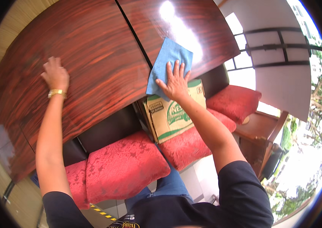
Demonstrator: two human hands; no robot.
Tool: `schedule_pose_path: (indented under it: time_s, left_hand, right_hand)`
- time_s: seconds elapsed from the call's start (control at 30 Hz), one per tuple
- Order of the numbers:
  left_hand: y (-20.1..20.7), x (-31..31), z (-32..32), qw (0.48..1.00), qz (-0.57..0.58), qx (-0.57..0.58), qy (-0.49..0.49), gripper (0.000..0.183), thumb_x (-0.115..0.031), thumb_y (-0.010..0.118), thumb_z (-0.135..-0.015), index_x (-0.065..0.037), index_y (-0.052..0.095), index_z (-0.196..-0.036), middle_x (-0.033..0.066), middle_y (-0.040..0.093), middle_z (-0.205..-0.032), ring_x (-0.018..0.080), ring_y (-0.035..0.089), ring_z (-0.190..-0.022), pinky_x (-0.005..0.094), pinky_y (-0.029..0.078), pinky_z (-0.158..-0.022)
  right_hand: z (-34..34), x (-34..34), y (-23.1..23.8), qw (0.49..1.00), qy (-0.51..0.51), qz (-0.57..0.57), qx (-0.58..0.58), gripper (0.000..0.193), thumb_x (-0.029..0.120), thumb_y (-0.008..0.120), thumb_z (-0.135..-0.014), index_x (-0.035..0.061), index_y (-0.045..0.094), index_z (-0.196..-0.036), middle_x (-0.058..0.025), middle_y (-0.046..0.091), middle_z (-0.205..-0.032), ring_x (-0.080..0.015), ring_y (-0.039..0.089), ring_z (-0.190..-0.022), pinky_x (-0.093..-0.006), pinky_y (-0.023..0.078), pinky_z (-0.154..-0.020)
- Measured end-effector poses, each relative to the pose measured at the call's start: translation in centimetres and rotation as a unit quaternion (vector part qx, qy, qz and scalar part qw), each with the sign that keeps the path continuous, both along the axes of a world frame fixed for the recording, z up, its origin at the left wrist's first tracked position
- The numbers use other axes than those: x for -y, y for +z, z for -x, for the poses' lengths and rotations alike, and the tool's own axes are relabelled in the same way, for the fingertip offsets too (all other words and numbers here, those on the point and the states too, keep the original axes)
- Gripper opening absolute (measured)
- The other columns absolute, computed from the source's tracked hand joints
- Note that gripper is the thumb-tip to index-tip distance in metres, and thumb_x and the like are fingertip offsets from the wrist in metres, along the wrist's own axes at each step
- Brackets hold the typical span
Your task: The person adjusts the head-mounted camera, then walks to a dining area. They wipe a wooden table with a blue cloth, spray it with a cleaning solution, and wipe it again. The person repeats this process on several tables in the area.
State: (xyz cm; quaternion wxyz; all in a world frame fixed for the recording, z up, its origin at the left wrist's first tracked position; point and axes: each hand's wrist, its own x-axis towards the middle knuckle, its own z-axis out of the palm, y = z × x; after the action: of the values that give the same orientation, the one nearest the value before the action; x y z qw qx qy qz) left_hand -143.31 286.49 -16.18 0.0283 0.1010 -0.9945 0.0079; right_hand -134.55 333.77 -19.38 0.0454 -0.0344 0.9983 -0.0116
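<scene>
A blue cloth [167, 64] is pressed flat against the glossy dark-red wooden tabletop [100, 64] under the right hand [175, 84]. The right hand is spread open, palm down, with its fingers [176, 68] splayed across the lower part of the cloth; nothing is clenched, the cloth being pinned rather than gripped. Most of the cloth is seen beyond the fingertips, toward the far side of the tabletop, where a bright glare is reflected. The cloth is unfolded into a rough rectangle, its long axis running from the near edge of the tabletop up and slightly rightward, much in line with the right forearm. One lower corner is draped just over the tabletop's near edge, left of the wrist.

The left hand [56, 74] is laid well apart from the cloth, on the left section of the tabletop, beyond a dark seam [132, 32]. It is loosely curled with the knuckles up, resting on the wood and holding nothing. A gold watch [56, 92] is worn at its wrist.

Below the tabletop's edge, red cushioned seats [123, 167] are seen, and a cardboard box [172, 114] with green print is stood on one, directly beneath the right wrist.
</scene>
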Motion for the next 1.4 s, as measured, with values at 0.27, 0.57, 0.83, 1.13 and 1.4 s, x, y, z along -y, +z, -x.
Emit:
schedule_pose_path:
  time_s: [0.27,0.57,0.83,1.13,1.4]
  left_hand:
    - [-6.1,-23.7,5.1,0.976,-0.203,-0.072,-0.012,0.048,-0.023,0.049,-0.106,-0.010,0.052,-0.151,0.0146,0.039,-0.166,0.0419,0.028,-0.156,0.0670,0.018,-0.124]
    - [-5.9,-29.1,6.2,0.991,-0.098,-0.034,0.086,0.056,-0.023,0.046,-0.107,-0.012,0.038,-0.161,0.0139,0.027,-0.173,0.0397,0.018,-0.160,0.0635,0.011,-0.127]
    - [-5.4,-30.0,6.1,0.994,-0.062,0.000,0.095,0.063,-0.023,0.047,-0.104,-0.010,0.032,-0.164,0.0170,0.023,-0.174,0.0414,0.014,-0.161,0.0622,0.008,-0.128]
    - [-4.9,-29.8,6.4,0.994,-0.064,0.016,0.088,0.062,-0.024,0.042,-0.105,-0.008,0.031,-0.164,0.0189,0.023,-0.173,0.0427,0.015,-0.161,0.0623,0.008,-0.127]
    - [-6.0,-29.3,6.9,0.993,-0.065,0.045,0.091,0.064,-0.027,0.042,-0.105,-0.008,0.029,-0.166,0.0179,0.019,-0.175,0.0418,0.012,-0.161,0.0617,0.006,-0.128]
  right_hand:
    - [11.1,1.2,-1.4,0.981,0.158,0.098,-0.060,0.084,0.060,0.049,-0.101,0.0031,0.035,-0.162,-0.0321,0.025,-0.168,-0.0489,0.017,-0.158,-0.0704,0.012,-0.122]
    - [39.9,5.5,-3.8,0.904,0.381,0.154,-0.121,0.067,0.061,0.038,-0.106,0.0230,0.043,-0.160,-0.0166,0.032,-0.170,-0.0395,0.026,-0.157,-0.0655,0.018,-0.124]
    - [58.2,2.3,-4.2,0.939,0.310,0.123,-0.082,0.074,0.071,0.034,-0.103,0.0292,0.036,-0.164,-0.0124,0.026,-0.173,-0.0358,0.018,-0.161,-0.0650,0.013,-0.126]
    - [73.6,-24.0,-7.9,0.991,0.058,0.035,-0.113,0.081,0.079,0.030,-0.100,0.0309,0.033,-0.166,-0.0099,0.024,-0.174,-0.0367,0.019,-0.161,-0.0677,0.014,-0.125]
    - [71.1,-38.1,-10.1,0.984,-0.153,-0.021,-0.090,0.091,0.083,0.033,-0.096,0.0264,0.031,-0.167,-0.0178,0.023,-0.174,-0.0464,0.018,-0.159,-0.0768,0.011,-0.119]
